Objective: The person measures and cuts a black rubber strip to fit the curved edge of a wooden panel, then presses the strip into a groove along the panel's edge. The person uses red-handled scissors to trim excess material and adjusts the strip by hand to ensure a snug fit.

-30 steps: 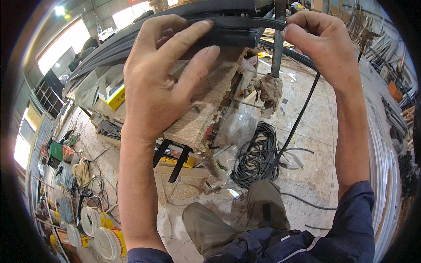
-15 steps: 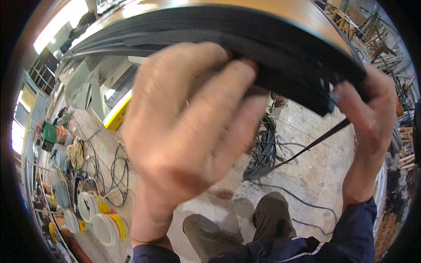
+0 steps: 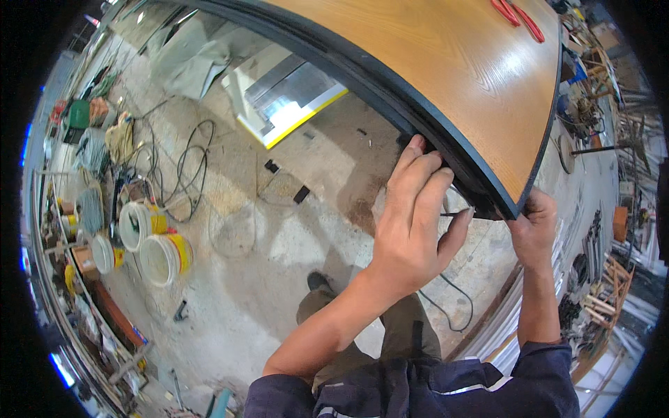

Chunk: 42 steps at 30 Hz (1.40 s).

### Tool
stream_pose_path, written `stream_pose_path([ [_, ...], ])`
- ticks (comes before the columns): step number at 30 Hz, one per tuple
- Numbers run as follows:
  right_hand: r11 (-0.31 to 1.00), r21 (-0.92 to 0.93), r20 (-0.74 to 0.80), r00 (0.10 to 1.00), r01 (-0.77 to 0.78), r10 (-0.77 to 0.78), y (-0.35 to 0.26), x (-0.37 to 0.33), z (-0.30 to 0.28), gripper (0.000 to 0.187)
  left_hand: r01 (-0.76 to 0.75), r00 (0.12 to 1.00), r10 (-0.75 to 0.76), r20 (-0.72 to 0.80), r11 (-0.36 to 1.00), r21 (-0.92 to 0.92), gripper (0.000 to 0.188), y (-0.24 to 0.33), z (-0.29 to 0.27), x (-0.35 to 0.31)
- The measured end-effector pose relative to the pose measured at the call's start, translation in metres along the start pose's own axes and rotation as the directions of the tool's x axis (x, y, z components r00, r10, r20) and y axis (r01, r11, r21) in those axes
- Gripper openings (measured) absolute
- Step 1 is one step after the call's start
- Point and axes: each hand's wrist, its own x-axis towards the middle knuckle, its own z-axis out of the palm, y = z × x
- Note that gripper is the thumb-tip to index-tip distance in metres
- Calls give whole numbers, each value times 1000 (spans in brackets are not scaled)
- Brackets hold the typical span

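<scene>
The left hand [image 3: 411, 223] is pressing its fingertips against the black edging [image 3: 425, 111] running along the wood-grain panel's [image 3: 460, 70] left side, its grip open, thumb standing apart. The right hand [image 3: 535, 230] is touching the panel's near corner, hiding whether its grip is closing on anything. A red-handled tool [image 3: 532, 26] is lying atop the panel.

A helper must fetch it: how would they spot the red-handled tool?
Find the big wood-grain panel at upper right. On it, at the picture's top edge, lies the red-handled tool. Its paired handles are that panel's only visible red.
</scene>
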Motion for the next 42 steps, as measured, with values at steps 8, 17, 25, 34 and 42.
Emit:
stream_pose_path([
  [8,985,103,96,987,-141,131,-3,-7,0,8,407,894,-413,-177,911,-68,42,18,1,15],
  [17,979,134,188,974,-156,129,3,-28,-15,12,675,576,-818,7,470,-568,45,24,-11,43],
  [25,984,-107,333,927,-142,170,-8,-77,-31,18,846,425,-844,327,241,-475,36,42,-3,1],
  [34,845,-12,469,743,-535,477,3,-161,-25,24,802,313,-905,289,89,-590,33,79,-31,-56],
  [42,724,39,541,623,-689,565,20,-195,-23,27,811,374,-857,355,116,-573,44,85,-46,-65],
])
